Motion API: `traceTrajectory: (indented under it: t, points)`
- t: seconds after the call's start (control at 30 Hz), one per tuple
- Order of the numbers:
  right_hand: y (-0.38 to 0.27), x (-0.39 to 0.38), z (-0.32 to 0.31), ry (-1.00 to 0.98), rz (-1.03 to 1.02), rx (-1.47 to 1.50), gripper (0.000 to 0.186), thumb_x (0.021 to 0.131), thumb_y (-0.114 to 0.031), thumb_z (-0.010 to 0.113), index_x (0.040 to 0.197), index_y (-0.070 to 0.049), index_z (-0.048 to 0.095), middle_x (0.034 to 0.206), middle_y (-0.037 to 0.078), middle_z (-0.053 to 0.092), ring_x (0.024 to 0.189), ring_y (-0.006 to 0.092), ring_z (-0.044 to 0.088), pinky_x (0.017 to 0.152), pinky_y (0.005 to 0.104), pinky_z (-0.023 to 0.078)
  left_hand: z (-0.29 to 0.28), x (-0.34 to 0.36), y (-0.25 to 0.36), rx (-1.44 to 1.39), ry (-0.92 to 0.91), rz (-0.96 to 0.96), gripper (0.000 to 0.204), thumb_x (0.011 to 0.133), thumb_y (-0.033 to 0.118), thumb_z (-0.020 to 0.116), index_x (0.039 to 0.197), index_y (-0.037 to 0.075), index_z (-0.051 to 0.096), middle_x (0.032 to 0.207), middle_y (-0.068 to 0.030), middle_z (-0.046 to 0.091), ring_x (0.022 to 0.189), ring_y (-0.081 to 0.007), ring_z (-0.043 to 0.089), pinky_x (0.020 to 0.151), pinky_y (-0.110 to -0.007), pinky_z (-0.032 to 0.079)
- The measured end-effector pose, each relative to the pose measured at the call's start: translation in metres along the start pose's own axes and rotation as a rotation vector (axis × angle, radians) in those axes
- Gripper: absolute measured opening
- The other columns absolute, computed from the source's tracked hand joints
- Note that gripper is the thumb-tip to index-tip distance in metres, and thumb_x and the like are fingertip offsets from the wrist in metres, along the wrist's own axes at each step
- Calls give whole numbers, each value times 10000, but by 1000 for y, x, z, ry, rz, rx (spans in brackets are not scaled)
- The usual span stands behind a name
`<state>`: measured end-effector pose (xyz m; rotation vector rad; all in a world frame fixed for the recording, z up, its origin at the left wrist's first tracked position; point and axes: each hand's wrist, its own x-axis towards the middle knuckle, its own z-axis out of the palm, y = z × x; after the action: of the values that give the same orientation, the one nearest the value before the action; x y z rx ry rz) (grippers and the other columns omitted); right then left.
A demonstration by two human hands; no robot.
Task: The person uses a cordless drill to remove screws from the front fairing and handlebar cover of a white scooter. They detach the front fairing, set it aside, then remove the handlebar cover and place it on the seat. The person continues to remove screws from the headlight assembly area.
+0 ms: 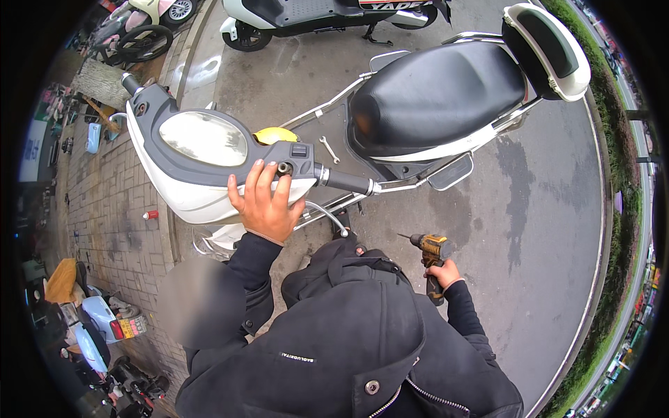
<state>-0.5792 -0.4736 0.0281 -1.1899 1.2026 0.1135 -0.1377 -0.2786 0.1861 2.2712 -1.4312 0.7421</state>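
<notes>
A white electric scooter [157, 177] with a grey handlebar cover stands in front of me. My left hand [268, 202] rests spread on the near side of that cover, fingertips beside a round hole or fitting [284, 168]. The oval dashboard [203, 138] lies just beyond my fingers. To the right, the handlebar grip [348, 182] and a brake lever [341, 230] stick out. Low at my right side, my right hand [444, 275] is wrapped round the handle of a yellow and black cordless drill [432, 245]. Its thin bit points left, apart from the scooter.
An open-end wrench [329, 150] lies on the scooter's footboard near the black seat [439, 97]. Something yellow [274, 136] sits behind the dashboard. Another scooter [300, 17] is parked beyond. On the paving at left are a small red can [150, 215] and a blue scooter [97, 324].
</notes>
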Motion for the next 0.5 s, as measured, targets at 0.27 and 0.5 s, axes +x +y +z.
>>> traceTrajectory:
  t: [0.27, 0.5]
  points:
    - [-112, 26, -21, -323, -105, 153, 451, 747, 33, 625, 1194, 73, 584, 1033, 135, 685, 758, 206, 680, 709, 335, 553, -51, -10, -39, -68, -68, 110, 687, 536, 212, 863, 1149, 129, 564, 1302, -84, 585, 1276, -312, 528, 1117, -631, 257]
    - [-138, 83, -42, -496, -101, 20, 439, 714, 27, 631, 1149, 78, 613, 1012, 125, 684, 770, 193, 675, 713, 327, 554, -51, -10, -8, 41, -125, -17, 799, 572, 209, 904, 1265, 100, 522, 1326, -119, 586, 1289, -335, 531, 1115, -611, 295]
